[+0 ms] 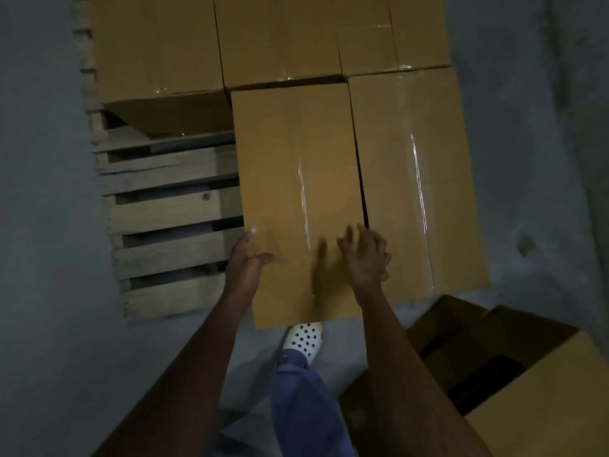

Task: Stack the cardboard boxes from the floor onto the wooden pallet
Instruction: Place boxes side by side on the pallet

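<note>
A tall taped cardboard box [296,179] lies in the middle of the wooden pallet [171,206], its near end overhanging the pallet's front edge. My left hand [247,258] grips its near left edge, thumb on top. My right hand [365,255] hovers over the box's near right side with fingers spread and relaxed, blurred. Another box [418,179] lies close against its right side. More boxes [276,37] fill the far row of the pallet.
Bare pallet slats show at the left. A cardboard box [543,400] and an opened dark one [461,344] sit on the grey floor at the lower right. My foot in a white perforated shoe [304,341] stands just before the pallet.
</note>
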Available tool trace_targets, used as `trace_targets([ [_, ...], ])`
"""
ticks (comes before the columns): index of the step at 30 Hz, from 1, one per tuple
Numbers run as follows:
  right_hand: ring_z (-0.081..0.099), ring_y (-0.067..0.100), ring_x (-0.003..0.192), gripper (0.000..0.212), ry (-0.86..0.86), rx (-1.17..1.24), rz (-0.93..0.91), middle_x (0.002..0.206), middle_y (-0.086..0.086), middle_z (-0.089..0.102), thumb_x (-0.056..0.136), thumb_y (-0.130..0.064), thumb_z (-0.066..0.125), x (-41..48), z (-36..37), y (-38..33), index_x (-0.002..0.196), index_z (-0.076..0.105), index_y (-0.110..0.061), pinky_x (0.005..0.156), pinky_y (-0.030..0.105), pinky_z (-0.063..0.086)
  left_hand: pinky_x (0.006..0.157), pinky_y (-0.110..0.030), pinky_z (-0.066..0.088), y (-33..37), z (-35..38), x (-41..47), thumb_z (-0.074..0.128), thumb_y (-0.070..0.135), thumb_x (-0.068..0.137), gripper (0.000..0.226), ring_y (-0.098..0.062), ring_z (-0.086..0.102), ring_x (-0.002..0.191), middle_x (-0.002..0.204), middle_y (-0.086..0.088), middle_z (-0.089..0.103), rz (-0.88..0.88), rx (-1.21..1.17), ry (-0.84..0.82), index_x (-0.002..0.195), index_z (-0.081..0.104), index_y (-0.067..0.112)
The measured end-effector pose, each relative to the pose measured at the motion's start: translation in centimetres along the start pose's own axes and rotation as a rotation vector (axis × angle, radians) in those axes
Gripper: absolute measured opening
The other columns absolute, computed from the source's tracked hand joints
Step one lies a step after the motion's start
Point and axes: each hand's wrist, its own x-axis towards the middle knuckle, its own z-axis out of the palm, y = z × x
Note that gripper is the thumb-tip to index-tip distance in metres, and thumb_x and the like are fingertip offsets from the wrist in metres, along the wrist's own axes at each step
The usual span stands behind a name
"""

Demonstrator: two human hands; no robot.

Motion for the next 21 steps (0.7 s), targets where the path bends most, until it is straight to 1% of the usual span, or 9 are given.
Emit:
trace_targets([
  [3,0.025,0.032,0.143,0.067,0.003,-0.013,0.162,0.159,0.0,0.025,0.088,-0.05,0.069,-4.2,0.9,2.0,0.148,0.042,-0.037,0.113,0.058,0.025,0.098,-0.053,0.053,-1.1,-0.3,-3.1,0.08,0.042,0.052,0.082,-0.024,0.066,0.111,0.128,0.003,0.068,-0.136,-0.086,0.031,0.131,0.059,0.045],
  [5,0.027,0.037,0.142,0.076,0.025,0.092,0.414,0.16,0.006,0.024,0.086,-0.047,0.073,-6.5,1.8,3.5,0.152,0.037,-0.032,0.112,0.059,0.028,0.099,-0.051,0.049,-1.3,-0.3,-6.6,0.077,0.034,0.069,0.059,-0.019,0.065,0.102,0.118,0.006,0.069,-0.195,-0.127,0.051,0.126,0.062,0.033],
  [7,0.033,0.041,0.139,0.088,0.032,0.276,0.639,0.158,0.014,0.026,0.083,-0.045,0.077,-8.1,2.6,5.2,0.155,0.03,-0.026,0.113,0.058,0.033,0.093,-0.044,0.042,-2.9,-0.4,-8.8,0.064,0.024,0.09,0.035,-0.014,0.055,0.094,0.114,0.008,0.061,-0.27,-0.195,0.084,0.125,0.062,0.023],
  [10,0.042,0.038,0.134,0.097,0.022,0.649,0.805,0.156,0.015,0.033,0.083,-0.036,0.079,-8.9,3.4,7.7,0.159,0.019,-0.022,0.108,0.055,0.043,0.081,-0.04,0.043,-6.0,-0.4,-10.1,0.06,0.022,0.094,0.036,-0.02,0.048,0.096,0.112,0.005,0.053,-0.426,-0.283,0.089,0.13,0.059,0.02],
  [12,0.049,0.035,0.127,0.096,0.018,0.774,0.795,0.151,0.011,0.041,0.085,-0.03,0.078,-8.6,3.6,8.6,0.159,0.017,-0.027,0.102,0.052,0.049,0.085,-0.043,0.045,-7.7,-0.6,-9.9,0.067,0.03,0.087,0.048,-0.024,0.047,0.114,0.129,0.004,0.051,-0.413,-0.267,0.104,0.133,0.056,0.03],
  [14,0.056,0.034,0.119,0.093,0.024,0.767,0.714,0.148,0.009,0.046,0.086,-0.026,0.077,-7.5,3.6,8.9,0.157,0.018,-0.034,0.096,0.051,0.054,0.101,-0.052,0.045,-9.5,-1.1,-8.6,0.079,0.037,0.069,0.075,-0.026,0.043,0.131,0.15,0.005,0.042,-0.301,-0.16,0.108,0.136,0.048,0.047],
  [15,0.057,0.034,0.118,0.092,0.019,0.746,0.671,0.148,0.008,0.046,0.086,-0.024,0.077,-6.8,3.6,8.9,0.156,0.019,-0.037,0.094,0.05,0.055,0.107,-0.055,0.042,-9.7,-1.2,-8.1,0.081,0.033,0.067,0.084,-0.025,0.042,0.135,0.153,0.007,0.04,-0.258,-0.124,0.11,0.141,0.045,0.049],
  [18,0.054,0.034,0.121,0.1,-0.031,0.661,0.609,0.149,0.005,0.044,0.08,-0.026,0.081,-5.3,4.0,9.4,0.157,0.017,-0.037,0.093,0.047,0.055,0.112,-0.048,0.039,-9.4,-1.4,-6.9,0.074,0.011,0.084,0.08,-0.018,0.047,0.129,0.142,0.012,0.047,-0.221,-0.137,0.078,0.151,0.038,0.036],
  [21,0.056,0.032,0.121,0.111,-0.047,0.468,0.547,0.148,0.007,0.046,0.063,-0.034,0.084,-4.0,5.1,11.6,0.154,0.019,-0.039,0.099,0.047,0.053,0.105,-0.038,0.04,-9.3,-1.4,-6.3,0.074,0.013,0.085,0.081,-0.015,0.047,0.122,0.14,0.011,0.049,-0.202,-0.051,0.041,0.153,0.035,0.03],
])
